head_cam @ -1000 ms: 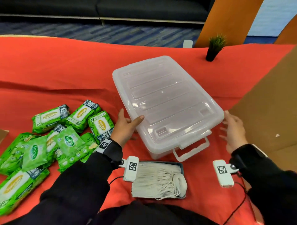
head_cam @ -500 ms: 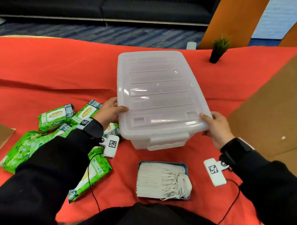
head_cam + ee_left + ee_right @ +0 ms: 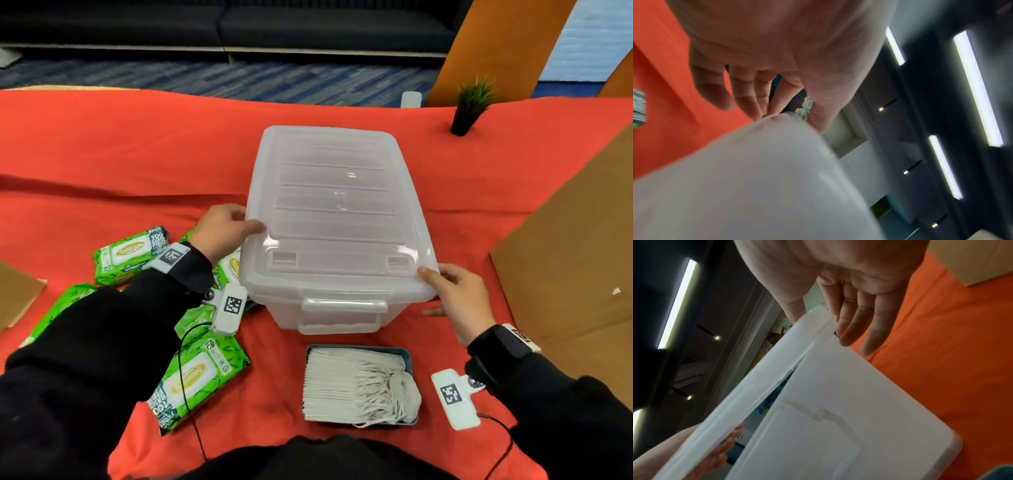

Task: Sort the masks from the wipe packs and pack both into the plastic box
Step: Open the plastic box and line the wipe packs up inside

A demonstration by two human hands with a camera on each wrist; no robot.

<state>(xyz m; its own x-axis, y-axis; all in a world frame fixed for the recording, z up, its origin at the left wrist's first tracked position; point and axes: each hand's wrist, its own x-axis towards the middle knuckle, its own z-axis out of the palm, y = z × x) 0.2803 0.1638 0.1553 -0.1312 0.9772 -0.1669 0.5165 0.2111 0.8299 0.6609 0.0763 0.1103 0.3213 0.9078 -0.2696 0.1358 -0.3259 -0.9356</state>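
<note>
A clear plastic box (image 3: 337, 219) with its lid on stands on the red cloth, its handle end toward me. My left hand (image 3: 224, 229) grips the lid's left edge, thumb on top and fingers under the rim (image 3: 774, 118). My right hand (image 3: 455, 291) grips the lid's near right corner (image 3: 818, 316), thumb above and fingers below. In the right wrist view a gap shows between lid and box. A stack of white masks (image 3: 356, 385) lies in a grey tray in front of the box. Several green wipe packs (image 3: 132, 253) lie at the left, partly under my left arm.
Cardboard (image 3: 575, 246) rises at the right, and another piece (image 3: 17, 294) lies at the left edge. A small potted plant (image 3: 471, 102) stands at the back right. Bare red cloth (image 3: 120, 154) stretches behind the packs.
The box has been turned square to me and set a little farther back. Both hands have shifted from its sides to gripping the lid's edges.
</note>
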